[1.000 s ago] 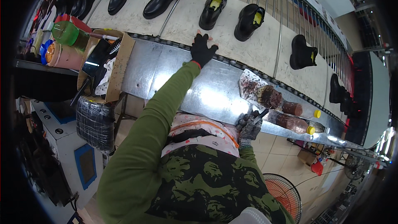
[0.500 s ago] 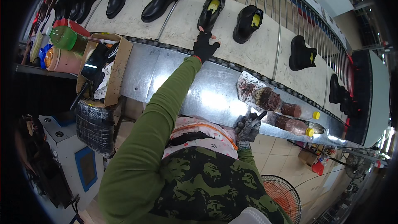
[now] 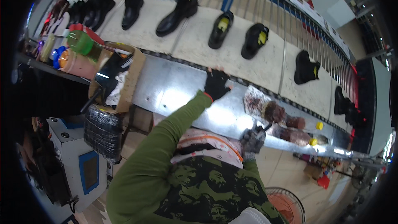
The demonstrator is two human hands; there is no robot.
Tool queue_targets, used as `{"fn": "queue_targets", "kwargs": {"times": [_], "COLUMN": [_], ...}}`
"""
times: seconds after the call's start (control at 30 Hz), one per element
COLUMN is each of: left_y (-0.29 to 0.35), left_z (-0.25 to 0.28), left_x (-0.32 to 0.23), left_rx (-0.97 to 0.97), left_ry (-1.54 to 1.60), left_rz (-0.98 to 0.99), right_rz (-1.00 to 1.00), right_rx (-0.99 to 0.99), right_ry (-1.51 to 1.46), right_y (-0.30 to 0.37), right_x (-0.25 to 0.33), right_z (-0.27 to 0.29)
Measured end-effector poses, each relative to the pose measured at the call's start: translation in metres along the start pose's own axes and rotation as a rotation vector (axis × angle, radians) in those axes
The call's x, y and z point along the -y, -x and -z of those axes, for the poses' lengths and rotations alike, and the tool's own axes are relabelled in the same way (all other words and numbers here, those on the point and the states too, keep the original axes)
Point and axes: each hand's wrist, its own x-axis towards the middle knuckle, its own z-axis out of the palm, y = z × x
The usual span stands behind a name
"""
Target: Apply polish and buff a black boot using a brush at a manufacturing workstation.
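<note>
My left hand (image 3: 217, 84), in a black fingerless glove, is over the metal ledge (image 3: 166, 83) at the conveyor's near edge. Its fingers are apart and nothing is in them. Beyond it, a black ankle boot (image 3: 221, 31) with a yellow patch inside stands on the pale conveyor slats. Another black boot (image 3: 254, 41) is just to its right. My right hand (image 3: 252, 140), in a stained grey glove, is closed round a slim dark handle (image 3: 263, 129) near the ledge's front edge. The handle's other end is hidden in the hand.
Right of centre on the ledge are a brown-stained sheet (image 3: 253, 99), a brown clump (image 3: 274, 112) and bottles with yellow caps (image 3: 319, 125). A cardboard box (image 3: 134, 76) of tools stands left. More boots (image 3: 178, 14) line the conveyor. A fan (image 3: 284, 203) is below right.
My left hand has drawn back from the boot on the conveyor to the metal ledge. My right hand keeps its grip on the dark handle. The whole view has shifted slightly.
</note>
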Motion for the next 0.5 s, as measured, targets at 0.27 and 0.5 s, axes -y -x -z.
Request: {"fn": "queue_targets", "kwargs": {"times": [0.27,0.5], "left_y": [0.056,0.079], "left_z": [0.042,0.038], "left_x": [-0.023,-0.024], "left_rx": [0.04,-0.034], "left_ry": [0.109,0.166], "left_rz": [-0.184,-0.249], "right_rz": [0.137,0.148], "right_rx": [-0.099,-0.122], "right_ry": [0.238,0.266], "right_y": [0.017,0.019], "right_x": [0.008,0.01], "right_z": [-0.007,-0.019]}}
